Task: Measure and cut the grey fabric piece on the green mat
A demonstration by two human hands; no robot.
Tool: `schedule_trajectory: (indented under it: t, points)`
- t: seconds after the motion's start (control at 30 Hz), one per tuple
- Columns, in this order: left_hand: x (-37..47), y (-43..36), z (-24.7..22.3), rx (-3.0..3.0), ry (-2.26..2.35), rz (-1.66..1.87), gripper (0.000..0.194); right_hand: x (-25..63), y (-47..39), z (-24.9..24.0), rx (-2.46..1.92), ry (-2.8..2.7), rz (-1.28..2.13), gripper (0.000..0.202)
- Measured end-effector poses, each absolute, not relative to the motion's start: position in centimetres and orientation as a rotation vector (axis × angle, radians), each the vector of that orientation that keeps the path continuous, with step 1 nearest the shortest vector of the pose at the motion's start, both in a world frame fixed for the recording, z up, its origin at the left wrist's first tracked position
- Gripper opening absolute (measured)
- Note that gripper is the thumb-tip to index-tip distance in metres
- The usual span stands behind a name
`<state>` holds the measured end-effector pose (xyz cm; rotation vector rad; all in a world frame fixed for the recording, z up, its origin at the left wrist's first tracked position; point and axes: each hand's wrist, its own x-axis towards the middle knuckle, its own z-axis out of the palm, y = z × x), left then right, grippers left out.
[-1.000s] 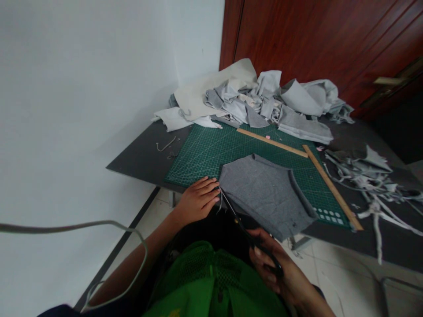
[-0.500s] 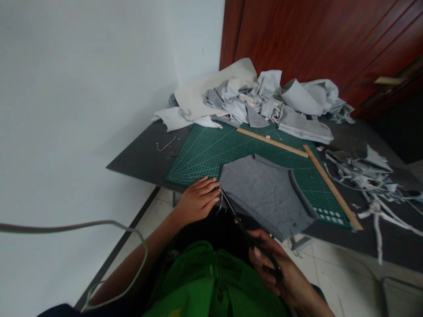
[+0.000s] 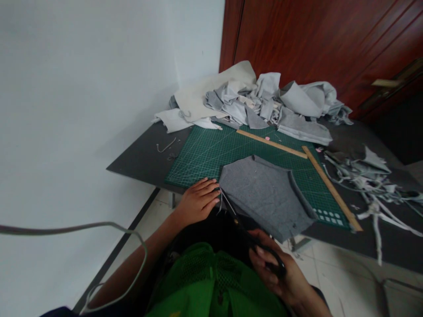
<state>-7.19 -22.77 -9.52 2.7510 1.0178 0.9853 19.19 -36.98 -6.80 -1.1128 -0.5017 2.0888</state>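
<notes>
A grey piece of fabric (image 3: 264, 191) lies at the front of the green cutting mat (image 3: 194, 154), its lower part over the table's front edge. My left hand (image 3: 198, 200) rests at the mat's front edge with fingers stretched out, the fingertips at the fabric's left corner. My right hand (image 3: 276, 264) grips the black handles of a pair of scissors (image 3: 243, 230) below the table edge. The blades point up and left to that corner, beside my left fingertips. A thin strip of fabric (image 3: 220, 203) hangs there. How far the blades are apart is hard to see.
Grey and white fabric scraps (image 3: 244, 103) are heaped along the back. Two wooden rulers (image 3: 271, 143) lie on the mat. A tangle of grey strips (image 3: 370, 185) covers the right side. A pale cable (image 3: 109, 224) loops over my left forearm.
The scissors' handles and my right fingers have shifted slightly to the right. My left hand and the grey fabric have hardly moved.
</notes>
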Motion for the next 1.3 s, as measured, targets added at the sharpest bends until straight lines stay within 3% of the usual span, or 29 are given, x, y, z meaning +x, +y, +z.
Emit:
schedule_trajectory:
  t: [0.27,1.3]
  points:
    - [-7.08,-22.67,-10.02,2.759,1.073,1.023,0.034,19.20,-36.53,-6.97,-1.046,-0.392,2.118,0.051]
    - [-7.04,-22.81,-9.60,2.724,1.055,0.986,0.024,18.68,-37.10,-7.04,-1.092,-0.499,2.064,0.050]
